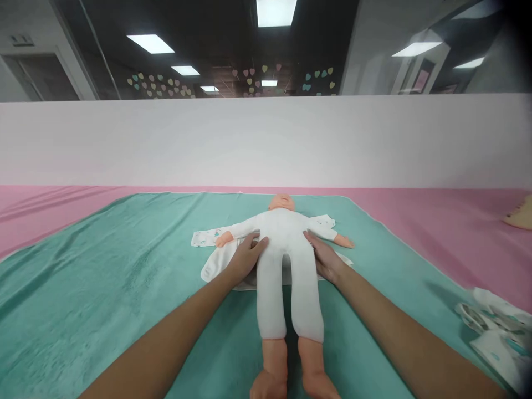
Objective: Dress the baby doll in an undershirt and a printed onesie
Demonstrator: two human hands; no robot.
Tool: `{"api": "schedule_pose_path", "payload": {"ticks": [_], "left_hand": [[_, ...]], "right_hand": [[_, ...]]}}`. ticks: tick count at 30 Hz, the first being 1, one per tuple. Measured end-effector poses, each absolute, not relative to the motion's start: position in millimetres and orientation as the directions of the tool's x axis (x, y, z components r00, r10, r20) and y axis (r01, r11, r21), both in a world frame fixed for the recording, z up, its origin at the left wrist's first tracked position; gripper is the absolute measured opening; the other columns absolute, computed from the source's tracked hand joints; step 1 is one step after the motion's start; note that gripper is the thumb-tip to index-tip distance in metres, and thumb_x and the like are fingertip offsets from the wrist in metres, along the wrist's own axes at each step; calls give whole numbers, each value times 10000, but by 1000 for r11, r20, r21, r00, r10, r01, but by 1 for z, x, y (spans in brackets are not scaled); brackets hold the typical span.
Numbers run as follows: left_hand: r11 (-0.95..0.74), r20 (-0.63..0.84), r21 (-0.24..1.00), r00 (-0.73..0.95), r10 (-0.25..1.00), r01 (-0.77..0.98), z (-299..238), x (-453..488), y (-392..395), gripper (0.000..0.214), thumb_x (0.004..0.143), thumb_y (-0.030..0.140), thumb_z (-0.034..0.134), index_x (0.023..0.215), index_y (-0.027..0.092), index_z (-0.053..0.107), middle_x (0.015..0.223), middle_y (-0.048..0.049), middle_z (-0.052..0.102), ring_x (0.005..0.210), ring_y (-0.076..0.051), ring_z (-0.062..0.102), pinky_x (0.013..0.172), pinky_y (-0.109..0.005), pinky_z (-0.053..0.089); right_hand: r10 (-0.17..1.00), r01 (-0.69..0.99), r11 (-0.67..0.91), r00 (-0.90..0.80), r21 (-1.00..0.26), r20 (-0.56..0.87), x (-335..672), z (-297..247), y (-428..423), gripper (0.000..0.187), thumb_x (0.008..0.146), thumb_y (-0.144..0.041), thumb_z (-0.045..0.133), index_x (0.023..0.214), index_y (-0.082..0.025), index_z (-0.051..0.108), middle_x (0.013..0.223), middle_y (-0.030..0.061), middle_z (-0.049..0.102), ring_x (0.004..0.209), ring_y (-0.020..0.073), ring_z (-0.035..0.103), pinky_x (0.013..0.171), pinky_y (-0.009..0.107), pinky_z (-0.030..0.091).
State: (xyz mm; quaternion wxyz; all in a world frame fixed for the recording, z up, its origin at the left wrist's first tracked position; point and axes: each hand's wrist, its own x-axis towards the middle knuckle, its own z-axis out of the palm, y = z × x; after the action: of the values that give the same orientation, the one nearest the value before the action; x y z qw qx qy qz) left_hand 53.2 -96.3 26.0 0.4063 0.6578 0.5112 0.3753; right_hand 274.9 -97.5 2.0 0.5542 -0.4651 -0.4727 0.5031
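Doll (285, 244) in a white sleepsuit lies face up at the middle of the teal blanket (124, 288), head toward 12 o'clock, bare feet toward 6. Left hand (245, 257) rests at its 9 o'clock side, right hand (324, 257) at 3 o'clock, each with fingers stretched flat and close together against the waist (gripping nothing). White patterned garment (211, 269) lies spread beneath the torso.
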Motion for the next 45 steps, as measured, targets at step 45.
{"api": "schedule_pose_path", "payload": {"ticks": [45], "left_hand": [[-276, 277, 957, -1, 961, 91, 27, -2, -47, 228, 835, 390, 480, 735, 186, 504, 688, 18, 507, 648, -120, 465, 607, -237, 366]], "right_hand": [[872, 880, 450, -470, 153, 140, 138, 73, -19, 273, 842, -359, 475, 973, -171, 624, 940, 135, 664, 910, 288, 577, 733, 360, 388]]}}
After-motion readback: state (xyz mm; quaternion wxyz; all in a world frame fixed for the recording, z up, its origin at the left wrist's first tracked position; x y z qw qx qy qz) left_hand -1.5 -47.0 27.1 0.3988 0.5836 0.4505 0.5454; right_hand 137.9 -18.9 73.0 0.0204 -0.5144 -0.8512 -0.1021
